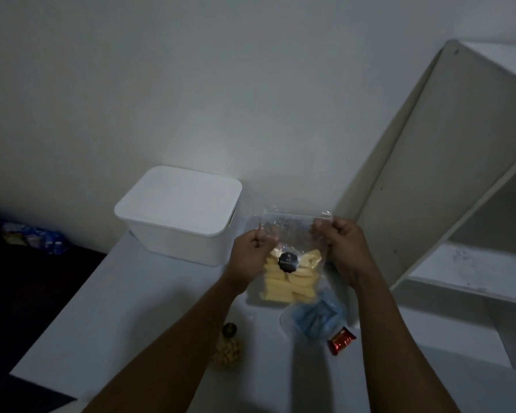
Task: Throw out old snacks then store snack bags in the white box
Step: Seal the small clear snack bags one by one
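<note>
1. We see the white box (178, 213) left of centre, its lid on.
2. The clear bag of pale yellow sticks (286, 275), black round sticker on front, is upright at centre.
3. Lower centre: blue bag (316, 318), red wrapper (341, 341), bag of yellow balls (228, 350).

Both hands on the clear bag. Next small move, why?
Probably set the clear snack bag down, freeing a hand to lift the lid off the white box: left hand and right hand both pinch the bag's top, and the box is closed.
</note>
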### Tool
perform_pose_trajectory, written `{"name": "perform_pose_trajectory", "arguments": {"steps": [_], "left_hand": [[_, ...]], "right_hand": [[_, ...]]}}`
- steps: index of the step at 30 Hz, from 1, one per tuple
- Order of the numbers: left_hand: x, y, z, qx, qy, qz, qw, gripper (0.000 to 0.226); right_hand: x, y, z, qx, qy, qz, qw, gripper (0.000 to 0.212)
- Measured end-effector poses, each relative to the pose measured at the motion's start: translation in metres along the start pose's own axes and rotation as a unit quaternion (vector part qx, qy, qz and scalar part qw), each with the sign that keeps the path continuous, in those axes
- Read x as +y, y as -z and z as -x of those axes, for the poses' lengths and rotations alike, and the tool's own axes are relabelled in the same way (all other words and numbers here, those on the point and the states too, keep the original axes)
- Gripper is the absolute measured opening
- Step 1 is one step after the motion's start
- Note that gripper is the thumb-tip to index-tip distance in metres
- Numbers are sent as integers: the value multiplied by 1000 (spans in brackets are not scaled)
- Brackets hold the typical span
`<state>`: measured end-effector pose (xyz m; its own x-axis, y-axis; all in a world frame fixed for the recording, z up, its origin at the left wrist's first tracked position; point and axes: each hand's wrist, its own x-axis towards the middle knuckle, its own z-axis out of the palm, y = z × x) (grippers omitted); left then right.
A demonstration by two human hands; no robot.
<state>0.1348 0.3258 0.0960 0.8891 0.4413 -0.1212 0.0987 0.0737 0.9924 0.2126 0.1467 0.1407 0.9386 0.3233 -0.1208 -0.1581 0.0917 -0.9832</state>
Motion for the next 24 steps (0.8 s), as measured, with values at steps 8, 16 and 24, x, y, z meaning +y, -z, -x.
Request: {"name": "perform_pose_trajectory", "arguments": {"steps": [8, 16, 24], "left_hand": [[47, 54, 12, -20, -10, 107, 994, 20], [75, 130, 19, -27, -18, 112, 993, 15], [79, 185, 15, -39, -20, 92, 995, 22]], "right_hand": [[-2, -76, 22, -62, 41, 25, 997, 14], [-11, -158, 33, 17, 86, 8, 996, 13], [-1, -214, 45, 69, 110, 28, 991, 16]]}}
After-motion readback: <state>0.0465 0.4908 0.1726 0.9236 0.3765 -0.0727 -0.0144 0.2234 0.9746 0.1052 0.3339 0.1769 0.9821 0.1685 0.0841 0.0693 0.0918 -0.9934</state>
